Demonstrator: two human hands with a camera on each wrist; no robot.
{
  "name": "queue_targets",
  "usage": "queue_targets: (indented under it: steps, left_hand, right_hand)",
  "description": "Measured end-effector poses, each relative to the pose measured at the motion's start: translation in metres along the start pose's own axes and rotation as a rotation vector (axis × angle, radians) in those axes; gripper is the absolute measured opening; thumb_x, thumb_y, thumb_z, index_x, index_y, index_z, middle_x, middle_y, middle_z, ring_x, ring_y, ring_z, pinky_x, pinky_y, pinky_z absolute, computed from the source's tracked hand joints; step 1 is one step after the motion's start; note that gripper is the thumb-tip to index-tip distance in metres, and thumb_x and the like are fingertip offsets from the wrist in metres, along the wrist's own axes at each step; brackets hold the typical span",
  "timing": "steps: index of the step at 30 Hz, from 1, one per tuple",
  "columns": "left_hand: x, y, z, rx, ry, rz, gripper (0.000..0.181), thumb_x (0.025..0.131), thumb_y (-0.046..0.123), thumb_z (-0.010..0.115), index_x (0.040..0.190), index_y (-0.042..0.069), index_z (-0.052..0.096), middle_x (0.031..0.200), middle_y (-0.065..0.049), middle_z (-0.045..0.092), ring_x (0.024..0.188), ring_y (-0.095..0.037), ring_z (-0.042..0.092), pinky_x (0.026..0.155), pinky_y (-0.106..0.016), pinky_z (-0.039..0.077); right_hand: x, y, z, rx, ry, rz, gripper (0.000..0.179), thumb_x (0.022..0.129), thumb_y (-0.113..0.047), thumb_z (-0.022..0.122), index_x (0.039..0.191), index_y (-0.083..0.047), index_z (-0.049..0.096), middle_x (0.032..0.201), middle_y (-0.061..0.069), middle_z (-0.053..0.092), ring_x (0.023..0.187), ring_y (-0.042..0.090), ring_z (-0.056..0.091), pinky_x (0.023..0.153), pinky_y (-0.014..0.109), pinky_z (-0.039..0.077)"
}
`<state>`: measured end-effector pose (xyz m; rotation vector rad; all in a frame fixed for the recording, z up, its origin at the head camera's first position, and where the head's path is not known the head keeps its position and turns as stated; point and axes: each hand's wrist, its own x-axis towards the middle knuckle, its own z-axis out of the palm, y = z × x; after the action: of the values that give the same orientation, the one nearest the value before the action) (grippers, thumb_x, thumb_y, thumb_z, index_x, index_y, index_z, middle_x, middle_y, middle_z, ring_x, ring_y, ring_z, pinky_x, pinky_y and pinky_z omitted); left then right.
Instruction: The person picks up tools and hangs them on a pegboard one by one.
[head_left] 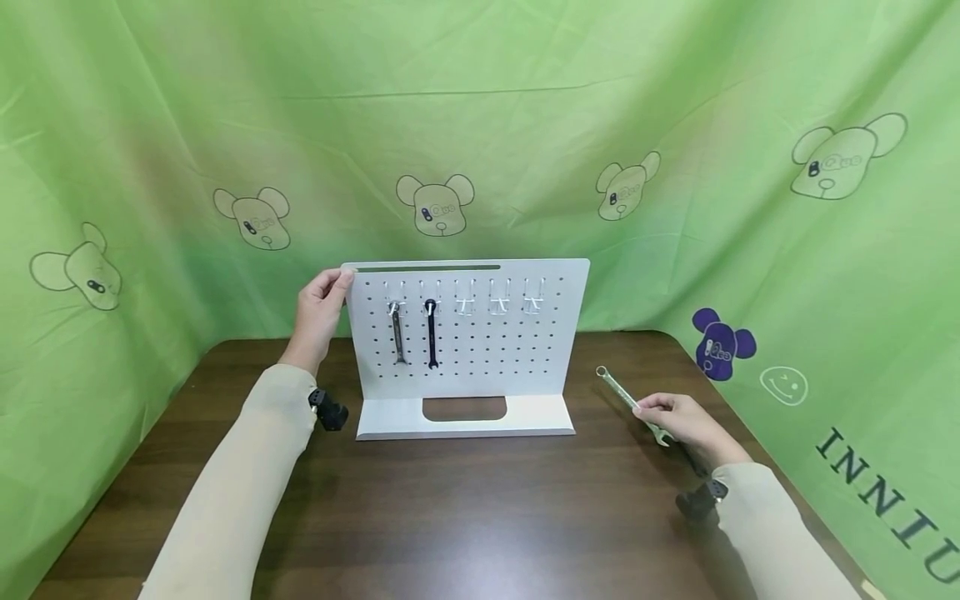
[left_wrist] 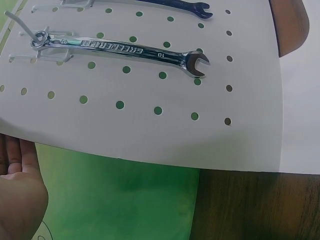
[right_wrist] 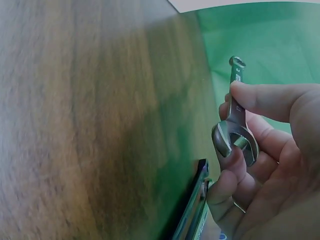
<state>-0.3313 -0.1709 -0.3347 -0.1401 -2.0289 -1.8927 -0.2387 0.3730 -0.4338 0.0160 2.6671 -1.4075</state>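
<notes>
My left hand [head_left: 318,315] pinches the upper left corner of a white pegboard stand [head_left: 517,385], thumb in front; in the left wrist view its fingers pass behind the board. A chrome combination wrench [left_wrist: 115,47] hangs by its ring end on the leftmost hook, and a dark combination wrench [head_left: 432,337] hangs on the hook beside it. To the right of the stand, my right hand [head_left: 686,423] holds a silver combination wrench [right_wrist: 237,107] between thumb and fingers. Its ring end points away toward the board, and the open jaw lies near the palm.
More wrenches [right_wrist: 192,205] lie on the table below my right hand, partly hidden by it. Three clear hooks [head_left: 498,300] on the right of the board carry nothing. A green printed curtain [head_left: 517,133] stands behind the brown wooden table [head_left: 465,517].
</notes>
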Motion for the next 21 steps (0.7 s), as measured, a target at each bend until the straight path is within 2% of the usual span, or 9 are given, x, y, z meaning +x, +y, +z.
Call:
queue_targets:
  steps: [5, 9, 15, 21]
  left_hand:
    - [0.0, -0.001, 0.0, -0.002, 0.002, 0.007, 0.046, 0.101, 0.039, 0.059, 0.125, -0.001, 0.062, 0.108, -0.001, 0.061, 0.097, -0.013, 0.054, 0.09, -0.027, 0.046]
    - [0.001, -0.002, -0.001, -0.003, 0.0, 0.008, 0.046, 0.102, 0.038, 0.059, 0.125, -0.001, 0.062, 0.107, 0.0, 0.061, 0.097, -0.012, 0.055, 0.091, -0.027, 0.046]
    - [0.002, -0.003, -0.001, -0.01, 0.007, 0.012, 0.046, 0.101, 0.039, 0.059, 0.124, -0.001, 0.062, 0.106, 0.0, 0.061, 0.097, -0.013, 0.055, 0.09, -0.028, 0.046]
    - [0.002, -0.003, -0.001, -0.009, 0.003, 0.016, 0.046, 0.102, 0.038, 0.059, 0.125, -0.001, 0.062, 0.107, 0.0, 0.061, 0.097, -0.013, 0.055, 0.09, -0.027, 0.047]
  right_hand:
    - [0.0, -0.006, 0.001, 0.149, -0.058, 0.026, 0.036, 0.097, -0.018, 0.068, 0.117, 0.011, 0.06, 0.074, -0.005, 0.053, 0.061, 0.008, 0.048, 0.054, 0.024, 0.041]
    - [0.002, -0.011, 0.003, 0.21, -0.115, 0.026, 0.03, 0.098, -0.016, 0.066, 0.115, 0.007, 0.059, 0.069, -0.006, 0.051, 0.059, 0.006, 0.046, 0.052, 0.022, 0.041]
    - [0.004, -0.018, 0.006, 0.23, -0.16, -0.005, 0.031, 0.098, -0.015, 0.066, 0.117, 0.008, 0.056, 0.079, -0.003, 0.062, 0.063, 0.007, 0.051, 0.057, 0.023, 0.046]
    - [0.005, -0.019, 0.01, 0.249, -0.179, -0.053, 0.031, 0.099, -0.013, 0.065, 0.117, 0.009, 0.053, 0.092, 0.01, 0.07, 0.071, 0.011, 0.062, 0.065, 0.028, 0.055]
